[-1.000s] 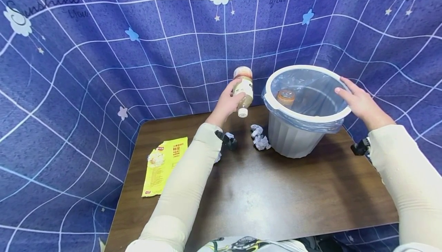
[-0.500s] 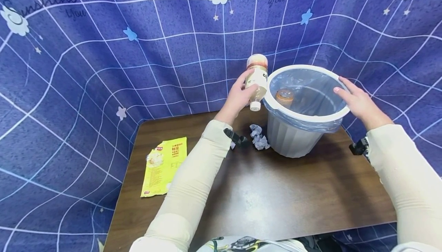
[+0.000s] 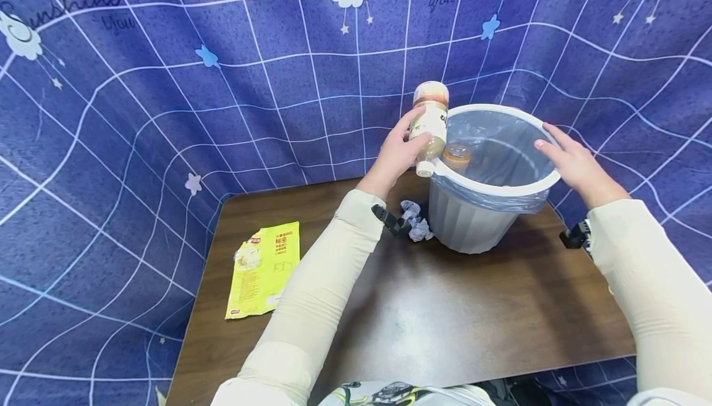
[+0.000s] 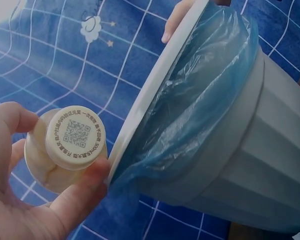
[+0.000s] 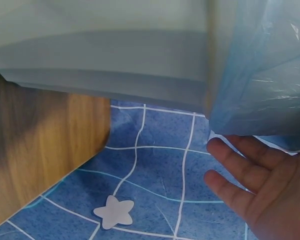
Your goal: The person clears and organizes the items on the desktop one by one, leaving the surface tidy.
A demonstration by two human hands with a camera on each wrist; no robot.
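My left hand [image 3: 397, 156] grips a plastic drink bottle [image 3: 432, 118] at the left of the bin's rim. The bottle is tilted, base up, and its cream cap [image 4: 75, 137] faces the left wrist camera. A grey trash bin [image 3: 467, 220] with a white rim and a blue plastic liner [image 4: 190, 95] stands on the table. Inside the bin an orange-topped jar or bottle [image 3: 457, 154] shows; its lower part is hidden. At the bin's right rim rests my right hand [image 3: 578, 162], thumb reaching over the opening. Its fingers [image 5: 235, 195] lie loosely straight outside the liner.
Crumpled paper balls [image 3: 417, 224] lie left of the bin's foot, partly behind my left wrist. A flat yellow wrapper [image 3: 264, 270] lies at the left of the brown table [image 3: 500, 313]. Behind hangs a blue patterned curtain [image 3: 278, 84].
My left hand has carried the bottle right and slightly up, from above the table's back edge to the bin's left rim. My right hand has stayed at the rim.
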